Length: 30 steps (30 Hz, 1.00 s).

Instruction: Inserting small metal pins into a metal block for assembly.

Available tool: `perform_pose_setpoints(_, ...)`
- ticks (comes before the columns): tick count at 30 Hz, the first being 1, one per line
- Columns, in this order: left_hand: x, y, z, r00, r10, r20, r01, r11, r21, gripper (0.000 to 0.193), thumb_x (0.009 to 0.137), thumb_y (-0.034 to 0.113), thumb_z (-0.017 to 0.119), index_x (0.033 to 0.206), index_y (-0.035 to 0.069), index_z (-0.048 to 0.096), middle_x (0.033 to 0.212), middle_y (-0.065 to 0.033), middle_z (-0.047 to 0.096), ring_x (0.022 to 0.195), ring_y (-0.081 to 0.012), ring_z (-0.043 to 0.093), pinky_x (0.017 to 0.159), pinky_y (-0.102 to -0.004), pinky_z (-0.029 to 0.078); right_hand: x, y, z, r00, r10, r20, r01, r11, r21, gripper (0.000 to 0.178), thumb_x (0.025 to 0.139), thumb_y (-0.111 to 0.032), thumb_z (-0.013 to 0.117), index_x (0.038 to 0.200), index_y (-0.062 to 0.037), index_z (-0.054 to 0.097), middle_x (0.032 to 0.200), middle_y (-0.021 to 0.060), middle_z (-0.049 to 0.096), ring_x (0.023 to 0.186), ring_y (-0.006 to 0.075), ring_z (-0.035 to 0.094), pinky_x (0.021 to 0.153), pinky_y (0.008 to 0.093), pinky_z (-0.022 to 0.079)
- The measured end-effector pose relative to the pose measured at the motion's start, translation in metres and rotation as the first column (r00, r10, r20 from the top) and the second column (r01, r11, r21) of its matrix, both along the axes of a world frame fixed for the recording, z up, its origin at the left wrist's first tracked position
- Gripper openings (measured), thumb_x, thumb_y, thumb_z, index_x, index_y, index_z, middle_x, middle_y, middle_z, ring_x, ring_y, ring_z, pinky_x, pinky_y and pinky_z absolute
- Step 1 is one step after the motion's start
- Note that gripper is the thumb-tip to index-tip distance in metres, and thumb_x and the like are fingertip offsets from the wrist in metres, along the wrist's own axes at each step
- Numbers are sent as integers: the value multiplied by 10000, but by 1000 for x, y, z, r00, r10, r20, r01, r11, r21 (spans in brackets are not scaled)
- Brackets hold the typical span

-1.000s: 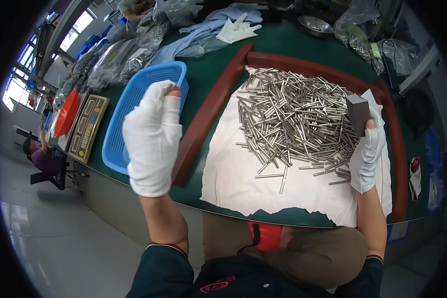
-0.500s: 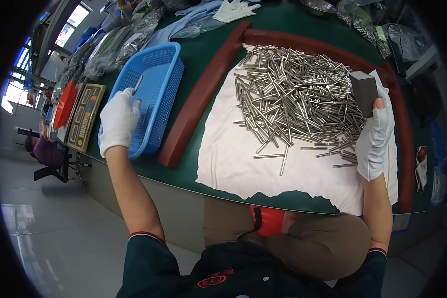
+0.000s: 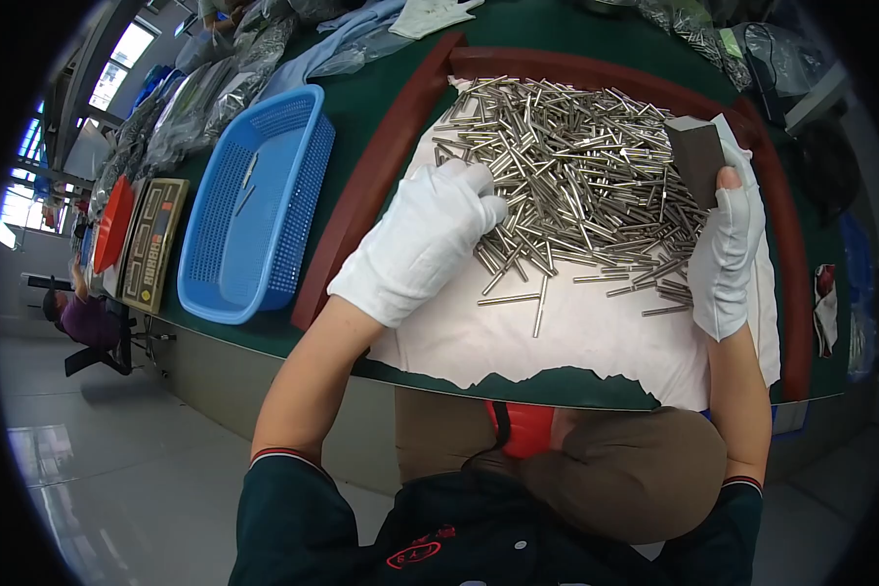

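Since half a second ago, the left grip (image 3: 422, 239) has moved from the blue basket (image 3: 227, 249) to the steel rods (image 3: 596, 186). It curls downward at the pile's nine o'clock edge; whether it has hold of a rod cannot be told. The right grip (image 3: 728, 239), at four o'clock on the pile, is closed around a dark grey block (image 3: 695, 161). The step in hand looks like picking among loose rods; the next move seems to call for pinching cleanly, free of neighbours. The rods lie heaped on a pale cloth (image 3: 596, 337), with red-brown rails (image 3: 381, 166) at nine, twelve and three o'clock, on the green desk (image 3: 518, 44). The basket sits at the left grip's nine o'clock, slim pieces (image 3: 246, 200) inside.
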State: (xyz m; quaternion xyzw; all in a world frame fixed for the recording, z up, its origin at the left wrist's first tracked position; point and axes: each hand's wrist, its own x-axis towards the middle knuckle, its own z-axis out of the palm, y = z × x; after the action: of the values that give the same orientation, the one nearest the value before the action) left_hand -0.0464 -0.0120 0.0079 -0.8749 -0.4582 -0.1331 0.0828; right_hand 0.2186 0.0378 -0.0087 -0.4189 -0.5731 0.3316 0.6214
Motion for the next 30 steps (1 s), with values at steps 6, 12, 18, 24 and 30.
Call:
perform_pose_setpoints(6,3,8,-8,994,-43,-97,41,999,-19,130,749,65,598,875,92,617,835,-49,552,807,-250,570,628,-374,467,3,-1,0,999,4,41,-4,1000,-5,441,907,-363,571,1144,8,599,1071,37,591,965,104,522,877,239,388)
perform_pose_setpoints(12,1,15,-4,985,-30,-170,27,999,-18,55,739,77,581,793,74,579,783,-68,563,762,-249,591,644,-370,479,-1,-3,6,1000,9,27,-9,1000,-21,436,900,-346,586,1150,11,584,1084,40,579,949,99,519,856,226,389)
perform_pose_setpoints(18,14,21,6,878,98,469,86,931,-355,85,867,85,541,919,18,544,813,-103,650,715,-208,632,608,-320,478,1,-2,6,999,32,-7,-32,999,-26,449,891,-339,602,1160,20,571,1079,57,586,942,103,531,843,223,405)
perform_pose_setpoints(24,42,32,4,118,604,788,549,622,-558,287,967,211,503,1115,-31,461,840,-137,643,580,-149,626,484,-197,474,0,-4,5,1000,26,10,-26,999,-28,507,875,-385,611,1164,29,560,1080,83,589,960,134,540,869,260,415)
perform_pose_setpoints(30,39,24,-24,-48,666,745,694,558,-455,494,936,231,581,1297,-39,378,908,-121,616,694,-151,632,584,-197,490,-3,-8,5,998,56,-21,-57,994,-93,494,869,-365,620,1176,14,544,1061,68,572,927,114,522,816,244,423)
